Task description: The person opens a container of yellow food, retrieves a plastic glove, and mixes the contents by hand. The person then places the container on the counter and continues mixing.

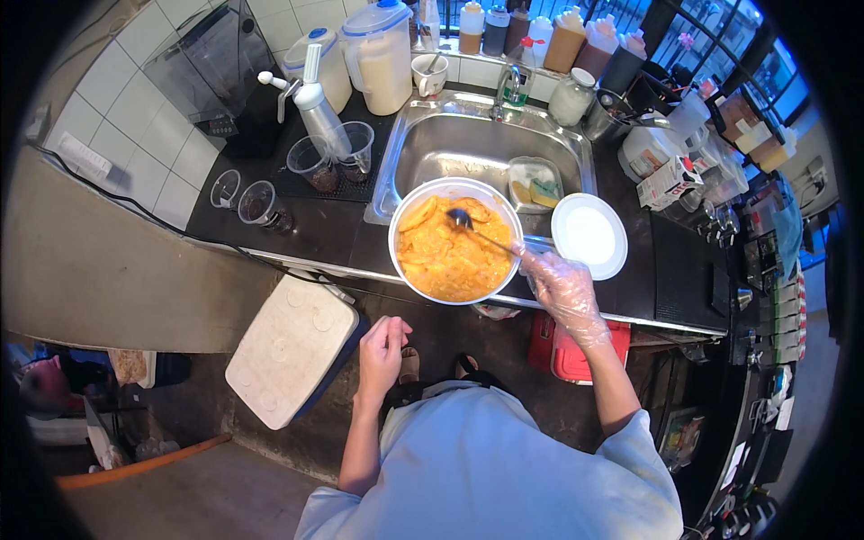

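A round white tub (pixel 393 260) full of orange, chunky fruit mixture (pixel 452 263) sits at the counter's front edge, before the sink. My right hand (pixel 563 287), in a clear plastic glove, grips the thin handle of a metal spoon (pixel 461 217). The spoon's dark bowl rests on the mixture. Bare and away from the tub, my left hand (pixel 385 344) hangs below the counter edge with its fingers curled in and nothing seen in them. Right of the tub lies a round white lid (pixel 589 235).
A steel sink (pixel 459 145) with a faucet (pixel 499 94) holds a plastic container of sponges (pixel 543 192). Plastic cups (pixel 256 202), a whipped-cream dispenser (pixel 317 108) and lidded pitchers (pixel 385 67) stand left. Below is a white-lidded cooler (pixel 290 351); a red box (pixel 574 358) sits right.
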`<state>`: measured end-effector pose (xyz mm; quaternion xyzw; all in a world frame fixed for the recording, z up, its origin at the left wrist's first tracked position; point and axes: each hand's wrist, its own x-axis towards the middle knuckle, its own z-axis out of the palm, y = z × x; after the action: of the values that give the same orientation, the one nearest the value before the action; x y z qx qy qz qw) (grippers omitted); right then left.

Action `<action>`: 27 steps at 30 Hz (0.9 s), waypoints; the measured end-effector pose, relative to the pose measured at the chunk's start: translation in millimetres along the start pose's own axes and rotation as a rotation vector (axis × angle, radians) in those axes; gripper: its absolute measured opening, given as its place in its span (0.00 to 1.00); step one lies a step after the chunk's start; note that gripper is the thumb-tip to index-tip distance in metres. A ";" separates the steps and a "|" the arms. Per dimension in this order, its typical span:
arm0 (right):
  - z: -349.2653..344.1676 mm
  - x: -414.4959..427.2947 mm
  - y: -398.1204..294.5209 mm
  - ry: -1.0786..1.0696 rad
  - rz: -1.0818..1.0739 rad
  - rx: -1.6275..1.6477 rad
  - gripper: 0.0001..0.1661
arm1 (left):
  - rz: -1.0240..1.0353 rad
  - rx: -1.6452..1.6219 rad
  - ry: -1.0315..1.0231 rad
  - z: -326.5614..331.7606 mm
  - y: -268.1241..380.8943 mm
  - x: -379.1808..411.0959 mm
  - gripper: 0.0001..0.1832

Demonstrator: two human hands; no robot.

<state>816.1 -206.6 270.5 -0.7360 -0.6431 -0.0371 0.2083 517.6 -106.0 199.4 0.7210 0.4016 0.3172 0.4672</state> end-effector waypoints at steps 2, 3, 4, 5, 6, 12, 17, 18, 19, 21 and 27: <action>3.8 -3.6 -0.9 -0.008 0.017 -0.001 0.31 | 0.002 0.005 -0.007 0.5 2.1 -0.8 0.17; 5.5 -4.6 -1.0 -0.012 0.025 -0.001 0.33 | 0.003 0.008 -0.009 0.3 2.7 -1.0 0.17; 8.0 -5.1 -0.1 -0.009 0.028 0.028 0.33 | 0.008 0.005 -0.008 0.1 2.2 -0.9 0.17; 10.6 -5.6 1.4 -0.006 0.030 0.057 0.33 | 0.013 0.003 -0.006 0.0 1.1 -0.7 0.17; 12.0 -6.2 1.8 -0.003 0.033 0.087 0.33 | 0.017 0.001 -0.005 -0.3 -0.2 -1.0 0.17; 14.0 -9.3 1.7 0.028 0.055 0.164 0.33 | 0.020 -0.026 -0.004 0.5 -5.5 -2.2 0.17; 12.9 -11.6 -4.2 -0.015 0.218 0.281 0.26 | 0.018 -0.033 -0.014 1.2 -3.3 -3.1 0.17; 9.4 -11.1 -7.8 -0.045 0.286 0.325 0.24 | 0.026 -0.029 -0.017 2.1 -3.6 -3.4 0.17; 7.6 -10.9 -9.4 -0.020 0.333 0.419 0.23 | 0.025 -0.033 -0.014 2.1 -3.8 -4.0 0.17; 4.8 -10.6 -12.1 0.032 0.426 0.611 0.21 | 0.024 -0.039 -0.009 0.8 -4.4 -4.9 0.17; 7.7 -13.8 -7.8 0.002 0.247 0.335 0.24 | 0.015 -0.034 -0.023 1.7 -3.8 -5.8 0.17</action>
<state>804.6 -216.0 261.1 -0.7644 -0.5450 0.0955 0.3311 515.2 -110.9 194.7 0.7195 0.3854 0.3191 0.4817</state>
